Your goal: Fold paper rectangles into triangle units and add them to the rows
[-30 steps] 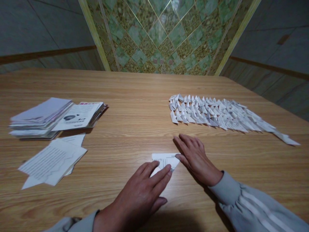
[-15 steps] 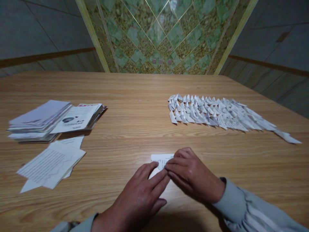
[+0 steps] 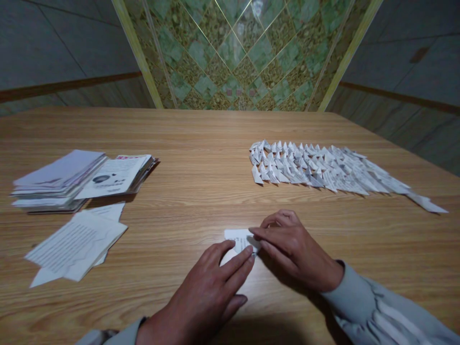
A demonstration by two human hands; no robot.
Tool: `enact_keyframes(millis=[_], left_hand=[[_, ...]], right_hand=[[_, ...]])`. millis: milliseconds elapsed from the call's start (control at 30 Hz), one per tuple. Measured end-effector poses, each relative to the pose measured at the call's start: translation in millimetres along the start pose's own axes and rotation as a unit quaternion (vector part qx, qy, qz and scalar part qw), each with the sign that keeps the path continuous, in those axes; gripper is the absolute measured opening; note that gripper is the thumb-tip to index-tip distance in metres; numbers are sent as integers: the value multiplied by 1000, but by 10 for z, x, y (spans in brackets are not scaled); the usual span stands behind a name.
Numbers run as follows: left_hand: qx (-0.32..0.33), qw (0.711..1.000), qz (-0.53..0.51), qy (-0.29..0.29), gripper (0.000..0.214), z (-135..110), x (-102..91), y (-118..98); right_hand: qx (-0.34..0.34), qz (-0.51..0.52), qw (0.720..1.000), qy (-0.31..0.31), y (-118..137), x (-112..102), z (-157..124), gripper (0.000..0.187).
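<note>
both hands lie low on the wooden table at one small folded paper: the left hand rests flat with its fingers spread and extended, unclenched, fingertips pressing the paper's near edge, while the right hand comes in from the right with its fingers curled and its fingertips pressing on the paper's right end; whether it actually pinches the paper cannot be told. beyond the right hand, well apart from it, a dense field of small folded paper pieces is laid out in overlapping rows, stretching off to the right, with one loose piece at its far right tip. far to the left of the left hand lies a loose heap of printed sheets, and beyond that a stack of booklets and papers. nothing lies between the hands and these piles, only bare wood. past the table's far edge is a patterned green and gold panel. the small paper is white with fine printed lines, lies flat on the table, and is largely covered by the fingers of both hands, so its full shape cannot be made out.
</note>
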State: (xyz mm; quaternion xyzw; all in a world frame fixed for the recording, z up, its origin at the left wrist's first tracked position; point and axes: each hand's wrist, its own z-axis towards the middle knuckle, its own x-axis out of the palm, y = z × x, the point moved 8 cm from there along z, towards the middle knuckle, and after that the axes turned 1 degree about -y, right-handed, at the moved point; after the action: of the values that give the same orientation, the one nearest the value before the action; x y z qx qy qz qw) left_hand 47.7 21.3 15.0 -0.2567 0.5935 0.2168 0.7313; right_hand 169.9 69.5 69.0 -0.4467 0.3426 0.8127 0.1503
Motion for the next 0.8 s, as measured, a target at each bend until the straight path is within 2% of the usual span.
enact_keyframes(millis=[167, 300, 433, 567, 700, 800], left_hand=[[-7, 1000, -3, -4, 69, -5, -14, 7], [-5, 1000, -10, 0, 67, -9, 0, 9], [-6, 1000, -12, 6, 68, 1, -2, 18], [-8, 1000, -23, 4, 62, 22, -51, 30], [6, 1000, -24, -5, 56, 40, -97, 15], [14, 1000, -15, -7, 55, 41, -97, -3]], right_hand=[[12, -34, 997, 72, 13, 66, -21, 18], [42, -75, 993, 82, -76, 1, -35, 20], [51, -85, 992, 73, -140, -57, -50, 19], [60, -71, 994, 49, -195, -26, -36, 16], [103, -55, 993, -1, -283, -3, -29, 14], [129, -30, 991, 1, -285, 56, -39, 11]])
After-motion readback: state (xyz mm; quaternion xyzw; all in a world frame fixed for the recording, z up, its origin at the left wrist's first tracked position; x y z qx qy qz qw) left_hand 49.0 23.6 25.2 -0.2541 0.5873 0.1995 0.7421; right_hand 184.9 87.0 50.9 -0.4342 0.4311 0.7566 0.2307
